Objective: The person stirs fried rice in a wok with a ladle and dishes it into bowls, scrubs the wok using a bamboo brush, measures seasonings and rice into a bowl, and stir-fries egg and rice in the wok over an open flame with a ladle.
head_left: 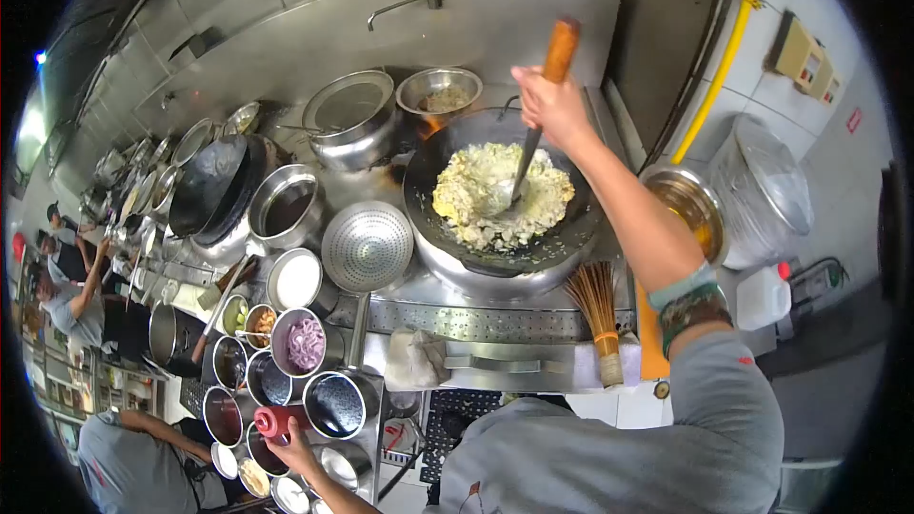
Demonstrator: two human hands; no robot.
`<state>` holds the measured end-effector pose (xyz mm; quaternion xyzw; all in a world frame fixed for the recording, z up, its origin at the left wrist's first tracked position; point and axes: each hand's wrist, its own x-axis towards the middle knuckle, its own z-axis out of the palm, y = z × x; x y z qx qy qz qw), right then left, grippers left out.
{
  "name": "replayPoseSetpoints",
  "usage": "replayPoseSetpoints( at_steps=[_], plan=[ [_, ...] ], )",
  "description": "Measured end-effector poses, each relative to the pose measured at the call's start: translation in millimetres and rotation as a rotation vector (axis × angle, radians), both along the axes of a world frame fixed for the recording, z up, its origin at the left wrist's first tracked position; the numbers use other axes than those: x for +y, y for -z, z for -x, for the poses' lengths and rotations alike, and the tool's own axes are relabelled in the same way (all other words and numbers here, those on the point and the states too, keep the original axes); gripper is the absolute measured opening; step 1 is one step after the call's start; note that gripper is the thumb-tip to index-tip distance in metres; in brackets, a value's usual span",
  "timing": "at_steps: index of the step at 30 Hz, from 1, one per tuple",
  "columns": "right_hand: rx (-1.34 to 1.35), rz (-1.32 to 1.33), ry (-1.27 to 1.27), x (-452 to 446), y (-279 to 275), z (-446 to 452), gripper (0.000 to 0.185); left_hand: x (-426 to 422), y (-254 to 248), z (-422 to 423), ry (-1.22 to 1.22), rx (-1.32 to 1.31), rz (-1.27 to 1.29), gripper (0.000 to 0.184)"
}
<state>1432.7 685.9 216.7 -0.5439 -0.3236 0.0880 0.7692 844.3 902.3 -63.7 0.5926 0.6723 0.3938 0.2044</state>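
My right hand is closed around the ladle, just below its wooden end. The ladle's bowl rests in a pale, yellowish chopped food mixture inside the black wok. At the lower left, my left hand grips a red bottle above several metal pots of ingredients. Chopped purple onion fills one pot near that hand. A perforated skimmer lies to the left of the wok, its handle pointing down.
A bamboo brush and a folded cloth lie along the stove's front edge. Behind the wok stand a lidded pot and a metal bowl. Several co-workers are at the left. A white jug stands right.
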Motion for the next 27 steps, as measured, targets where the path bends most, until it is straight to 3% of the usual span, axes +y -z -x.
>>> replayPoseSetpoints(
  at_steps=[3,5,7,8,10,11,13,15,16,17,19,20,21,23,25,26,27],
  plan=[
    [-0.014,-0.068,-0.058,-7.8,-30.6,16.2,0.038,14.2,3.0,-11.9,-0.100,0.180,0.061,0.098],
    [-0.029,-0.148,-0.077,2.2,-16.5,19.2,0.031,21.0,6.9,-16.1,-0.138,0.190,-0.062,0.083],
    [0.062,-0.030,0.089,27.9,10.8,14.5,0.029,32.9,13.1,-19.0,-0.105,0.200,-0.114,0.080],
    [-0.082,0.093,-0.003,27.6,8.9,3.9,0.029,35.3,18.7,-17.0,-0.110,0.209,-0.157,0.076],
    [0.013,0.112,0.032,7.3,-25.9,-2.2,0.027,36.6,18.2,-14.7,-0.163,0.253,-0.217,0.068],
    [0.106,0.139,0.056,-4.1,-38.6,-4.6,0.026,31.2,11.5,-15.8,-0.176,0.246,-0.209,0.068],
    [0.007,0.061,0.046,-51.9,-35.5,-10.4,0.024,19.5,-22.7,-24.1,-0.095,0.134,-0.266,0.065],
    [0.104,-0.047,0.240,-47.4,4.7,-2.7,0.026,18.4,-58.3,-23.2,-0.127,0.247,-0.243,0.064],
    [0.084,-0.096,0.060,-43.8,29.0,-16.3,0.027,10.5,-81.9,-27.4,-0.032,0.143,-0.271,0.065],
    [0.055,-0.124,0.052,-41.1,29.1,-27.1,0.031,2.6,-110.6,-30.7,0.067,0.043,-0.303,0.066],
    [0.127,-0.098,0.231,-56.6,-20.6,-19.2,0.034,-5.0,-144.8,-27.9,0.249,0.056,-0.415,0.065],
    [0.104,-0.112,0.226,-72.9,-26.5,-29.3,0.024,-18.4,-174.2,-33.7,0.379,-0.065,-0.319,0.064],
    [0.060,-0.147,0.160,-92.4,-26.9,-37.7,0.021,-18.4,-175.1,-30.8,0.406,-0.147,-0.383,0.065],
    [0.036,-0.169,0.283,-94.4,9.7,-52.7,0.025,-26.2,-181.6,-43.6,0.501,-0.394,-0.438,0.073],
    [0.090,-0.195,0.068,-79.4,23.3,-59.6,0.030,-33.1,-210.4,-86.9,0.871,-0.572,-0.450,0.084],
    [0.113,-0.198,0.062,-75.4,12.7,-64.2,0.037,-46.4,-224.3,-110.5,0.868,-0.591,-0.334,0.092],
    [0.116,-0.212,0.062,-76.0,5.2,-67.1,0.037,-39.2,-227.7,-124.7,0.938,-0.396,-0.460,0.090]
  ],
)
